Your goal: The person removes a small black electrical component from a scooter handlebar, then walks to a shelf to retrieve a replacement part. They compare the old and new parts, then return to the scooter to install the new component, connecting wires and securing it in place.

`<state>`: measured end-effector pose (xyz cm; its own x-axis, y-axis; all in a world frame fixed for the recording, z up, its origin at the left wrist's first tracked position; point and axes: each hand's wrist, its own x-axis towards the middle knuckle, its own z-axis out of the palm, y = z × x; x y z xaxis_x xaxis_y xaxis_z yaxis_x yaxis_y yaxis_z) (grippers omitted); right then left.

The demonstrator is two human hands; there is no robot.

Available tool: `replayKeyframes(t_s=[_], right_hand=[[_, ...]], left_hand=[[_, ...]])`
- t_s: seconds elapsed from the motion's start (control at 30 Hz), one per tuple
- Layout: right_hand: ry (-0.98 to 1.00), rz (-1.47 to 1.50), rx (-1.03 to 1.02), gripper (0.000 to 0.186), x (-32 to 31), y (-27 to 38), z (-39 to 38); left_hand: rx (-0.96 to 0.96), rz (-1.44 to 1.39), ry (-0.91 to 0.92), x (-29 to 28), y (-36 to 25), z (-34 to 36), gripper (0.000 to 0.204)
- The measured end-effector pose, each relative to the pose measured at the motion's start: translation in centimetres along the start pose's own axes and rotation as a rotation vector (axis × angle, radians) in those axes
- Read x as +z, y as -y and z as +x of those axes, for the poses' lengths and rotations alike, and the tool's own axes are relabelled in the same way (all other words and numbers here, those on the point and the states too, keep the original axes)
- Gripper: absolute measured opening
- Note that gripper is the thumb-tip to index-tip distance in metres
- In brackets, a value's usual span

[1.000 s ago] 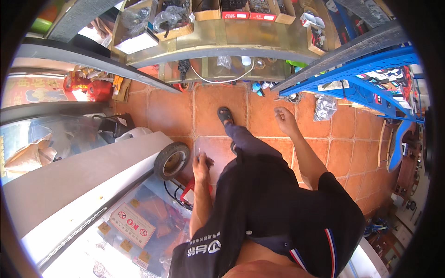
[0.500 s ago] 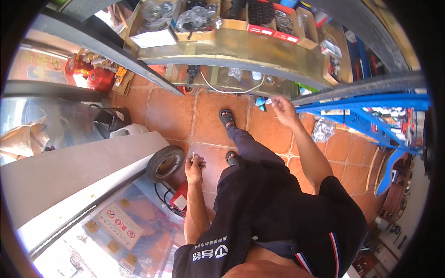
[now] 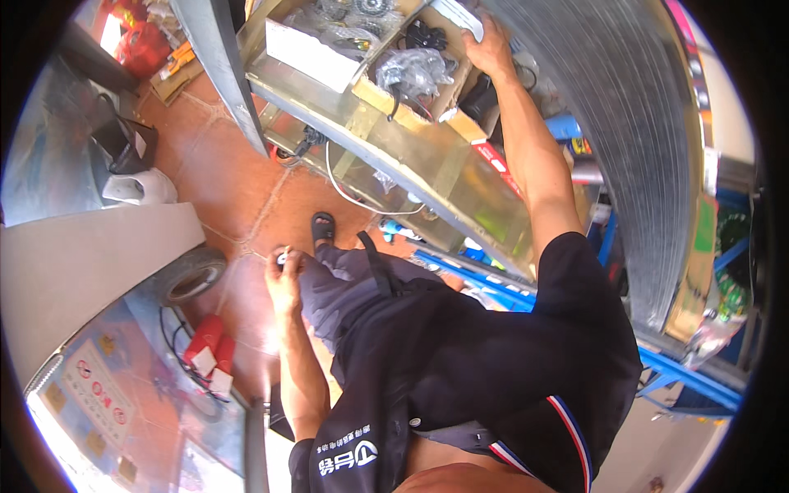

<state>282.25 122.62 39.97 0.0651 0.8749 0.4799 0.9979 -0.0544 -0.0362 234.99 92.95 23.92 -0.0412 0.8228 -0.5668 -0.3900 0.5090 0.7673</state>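
My right hand [image 3: 491,51] is stretched up over the shelf. Its fingers close round the end of a white, flat-sided piece [image 3: 460,18], which looks like the edge of a box. Below it stands an open carton [image 3: 448,115] with plastic-wrapped parts [image 3: 415,72] inside. Beside that is another carton [image 3: 308,56] of bagged metal parts. Low on the left, my left hand [image 3: 284,278] is closed around a small dark-and-white object, with a pale tip showing above the fingers. Its kind is too small to make out.
A metal shelf post [image 3: 215,62] and a grey ridged panel [image 3: 608,123] flank the shelf. Blue racking [image 3: 485,279] runs below my right arm. A tyre [image 3: 191,275] leans by the glass case [image 3: 123,386] at left, near red cylinders [image 3: 209,345]. A white cable [image 3: 337,177] hangs under the shelf.
My right hand has risen from low beside the shelf's end to the cartons on top and grips a white piece. The view has turned and come nearer the shelf. My left hand stays closed.
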Motion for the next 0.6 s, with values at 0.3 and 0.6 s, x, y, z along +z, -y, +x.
replayKeyframes(t_s=[0.3,0.6], right_hand=[[0.103,-0.020,-0.089,0.057,-0.6,2.3,-2.9],[0.063,0.023,-0.108,0.055,0.1,2.9,-4.8]], left_hand=[[-0.190,-0.026,-0.133,-1.1,2.0,1.5,0.016],[-0.057,0.031,-0.034,3.6,-2.5,6.5,0.022]])
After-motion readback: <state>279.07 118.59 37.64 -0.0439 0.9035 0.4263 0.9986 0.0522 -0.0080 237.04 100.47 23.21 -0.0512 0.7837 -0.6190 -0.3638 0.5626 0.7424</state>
